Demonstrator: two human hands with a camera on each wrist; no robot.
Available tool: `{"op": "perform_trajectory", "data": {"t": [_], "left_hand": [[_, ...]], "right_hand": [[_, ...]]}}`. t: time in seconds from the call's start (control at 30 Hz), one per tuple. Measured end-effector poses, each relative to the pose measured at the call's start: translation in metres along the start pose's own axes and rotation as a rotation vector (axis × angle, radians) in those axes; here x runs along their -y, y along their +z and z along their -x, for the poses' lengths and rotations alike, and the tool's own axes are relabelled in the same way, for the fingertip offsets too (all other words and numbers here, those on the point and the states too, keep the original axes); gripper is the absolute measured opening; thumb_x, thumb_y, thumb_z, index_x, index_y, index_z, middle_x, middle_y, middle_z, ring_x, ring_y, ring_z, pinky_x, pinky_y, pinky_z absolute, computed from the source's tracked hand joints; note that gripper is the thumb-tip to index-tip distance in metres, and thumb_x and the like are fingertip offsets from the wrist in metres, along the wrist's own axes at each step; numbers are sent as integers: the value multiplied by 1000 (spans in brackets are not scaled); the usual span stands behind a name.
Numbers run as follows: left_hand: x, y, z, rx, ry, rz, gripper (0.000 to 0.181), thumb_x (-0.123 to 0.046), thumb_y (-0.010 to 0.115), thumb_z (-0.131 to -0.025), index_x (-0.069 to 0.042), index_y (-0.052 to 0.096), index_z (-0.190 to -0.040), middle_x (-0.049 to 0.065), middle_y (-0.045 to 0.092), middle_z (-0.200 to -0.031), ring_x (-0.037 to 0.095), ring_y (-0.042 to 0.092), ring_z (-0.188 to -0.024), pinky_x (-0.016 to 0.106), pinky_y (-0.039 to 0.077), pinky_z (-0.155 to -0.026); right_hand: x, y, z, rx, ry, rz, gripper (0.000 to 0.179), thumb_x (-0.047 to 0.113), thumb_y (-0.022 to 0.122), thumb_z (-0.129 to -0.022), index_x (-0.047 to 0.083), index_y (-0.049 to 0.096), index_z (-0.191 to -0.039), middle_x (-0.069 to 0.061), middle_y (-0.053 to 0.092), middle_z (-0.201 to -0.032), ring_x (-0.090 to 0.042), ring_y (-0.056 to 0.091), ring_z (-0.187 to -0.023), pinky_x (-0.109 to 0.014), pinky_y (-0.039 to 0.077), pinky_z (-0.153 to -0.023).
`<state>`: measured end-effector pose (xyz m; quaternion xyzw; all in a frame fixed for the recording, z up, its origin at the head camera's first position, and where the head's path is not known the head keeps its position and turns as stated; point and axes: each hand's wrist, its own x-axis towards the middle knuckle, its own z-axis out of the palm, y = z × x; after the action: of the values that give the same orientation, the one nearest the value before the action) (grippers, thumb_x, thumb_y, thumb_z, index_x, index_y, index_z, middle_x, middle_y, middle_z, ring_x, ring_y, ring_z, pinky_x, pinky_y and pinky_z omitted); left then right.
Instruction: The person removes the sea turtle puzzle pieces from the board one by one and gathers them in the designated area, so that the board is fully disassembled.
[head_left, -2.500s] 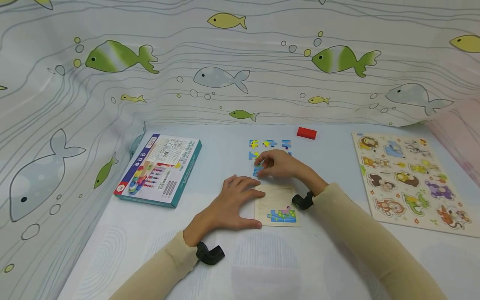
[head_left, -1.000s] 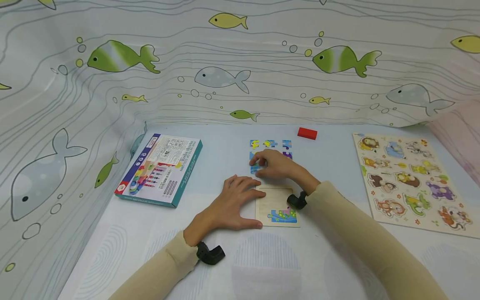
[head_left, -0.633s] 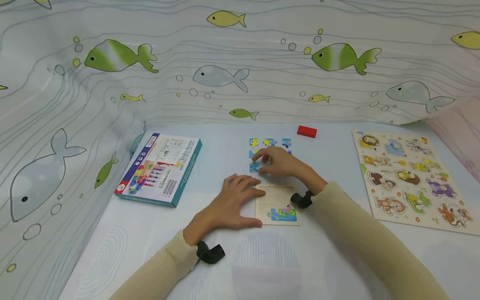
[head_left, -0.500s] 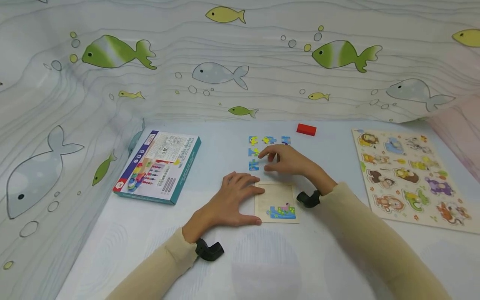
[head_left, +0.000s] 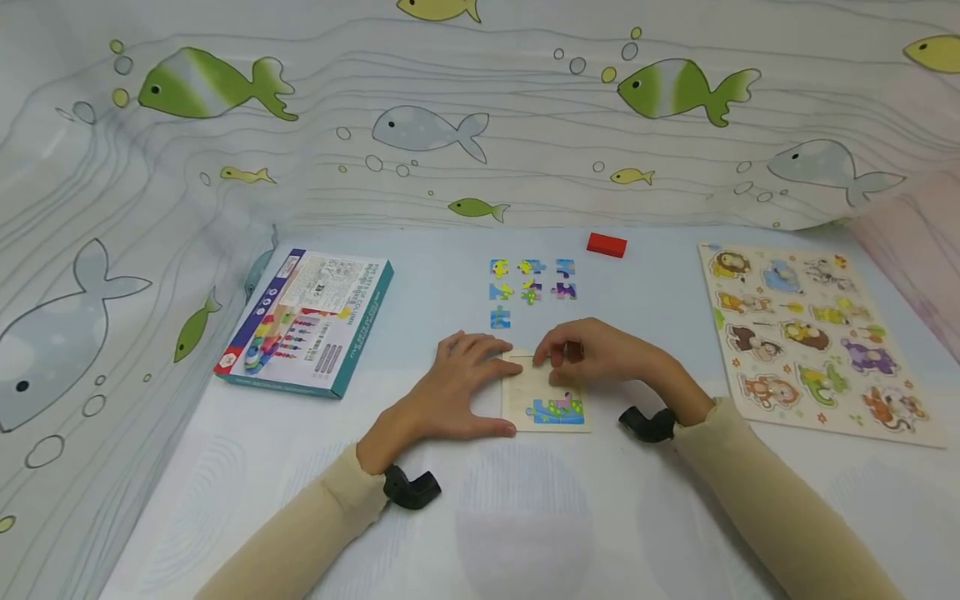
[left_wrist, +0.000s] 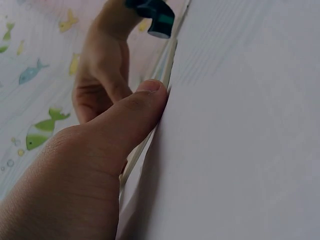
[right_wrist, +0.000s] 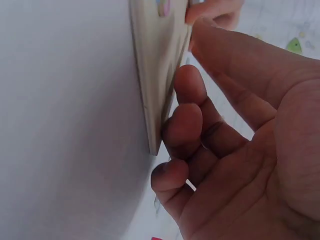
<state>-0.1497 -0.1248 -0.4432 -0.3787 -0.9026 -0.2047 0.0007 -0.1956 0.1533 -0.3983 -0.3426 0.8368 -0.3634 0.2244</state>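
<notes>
A small wooden puzzle tray [head_left: 525, 392] lies on the table, with joined blue and green jigsaw pieces [head_left: 555, 409] in its lower right corner. My left hand [head_left: 457, 392] is spread at the tray's left side; its thumb and index finger rest on that edge. Over the tray's upper right part is my right hand [head_left: 603, 354], fingers loosely bent. In the right wrist view, its fingers [right_wrist: 190, 82] are beside the tray edge and no piece shows between them. Loose jigsaw pieces [head_left: 531, 292] lie in rows beyond the tray, with a single blue piece [head_left: 500, 317] in the nearest row.
A boxed toy [head_left: 307, 321] lies at the left. An animal puzzle board [head_left: 817, 342] lies at the right. At the back is a red block [head_left: 606, 244]. A fish-patterned cloth [head_left: 420, 167] hangs behind the table.
My right hand has shifted the blue piece left in its row, let go, and moved back toward me over the tray. My left hand has stayed at the tray. The head view has tilted slightly.
</notes>
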Motion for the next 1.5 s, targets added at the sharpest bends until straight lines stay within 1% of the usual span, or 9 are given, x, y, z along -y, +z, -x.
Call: {"op": "perform_trajectory", "data": {"t": [0.2,0.37,0.5,0.63,0.83,0.97,1.07,1.2,1.5], "left_hand": [[1,-1,-1,1,-2,10,74,-70,72,-78,-30,60,-140,-2,46,-152,20,33,-144,59,15,-121],[0,-1,-2,1,-1,13,74,-70,72,-78,-30,60,-140,-2,46,-152,20,33,-144,59,15,-121],[0,-1,-2,4,0,4,74,-70,72,-78,-30,60,-140,-2,46,-152,20,33,-144,59,15,-121],[1,-2,-2,-5,3,0,75,-70,72,-78,-30,60,-140,-1,46,-152,21,33,-144,60,15,-121],[1,-3,-2,-15,11,-2,75,-70,72,-78,-30,60,-140,-1,46,-152,21,34,-145,60,16,-120],[1,-4,-2,-22,14,-2,74,-69,73,-78,-29,61,-139,0,47,-152,22,34,-144,62,17,-120],[1,-4,-2,-17,11,0,74,-69,73,-78,-30,60,-140,0,46,-152,21,34,-144,62,16,-120],[1,-2,-1,-6,2,9,74,-70,72,-78,-30,60,-140,-1,46,-152,21,33,-144,61,16,-120],[-1,-1,0,-12,9,19,73,-67,74,-78,-29,61,-139,1,47,-152,22,34,-144,63,16,-120]], "right_hand": [[5,6,7,6,-8,14,21,9,77,-88,19,78,-107,2,66,-95,-18,55,-88,-25,46,-75],[8,10,10,36,-18,35,25,7,79,-86,21,79,-108,2,68,-100,-18,57,-94,-26,46,-80],[12,12,12,63,-58,69,25,5,78,-87,19,79,-108,2,68,-101,-17,57,-94,-27,47,-81],[16,14,12,81,-80,105,26,4,76,-88,19,79,-109,2,68,-101,-16,56,-91,-27,47,-79],[20,14,14,104,-67,158,32,6,73,-90,26,78,-115,5,65,-102,-14,54,-86,-28,42,-78],[22,14,16,111,-76,165,36,5,71,-92,27,77,-119,4,63,-101,-14,53,-86,-28,42,-78],[23,14,16,119,-85,158,36,4,69,-92,27,77,-119,3,63,-99,-15,53,-86,-29,41,-77],[24,16,16,127,-72,168,35,4,69,-93,28,77,-116,5,62,-96,-14,52,-87,-30,39,-79],[22,18,18,132,-56,180,35,4,69,-93,30,75,-116,6,61,-98,-15,51,-91,-34,37,-84]]}}
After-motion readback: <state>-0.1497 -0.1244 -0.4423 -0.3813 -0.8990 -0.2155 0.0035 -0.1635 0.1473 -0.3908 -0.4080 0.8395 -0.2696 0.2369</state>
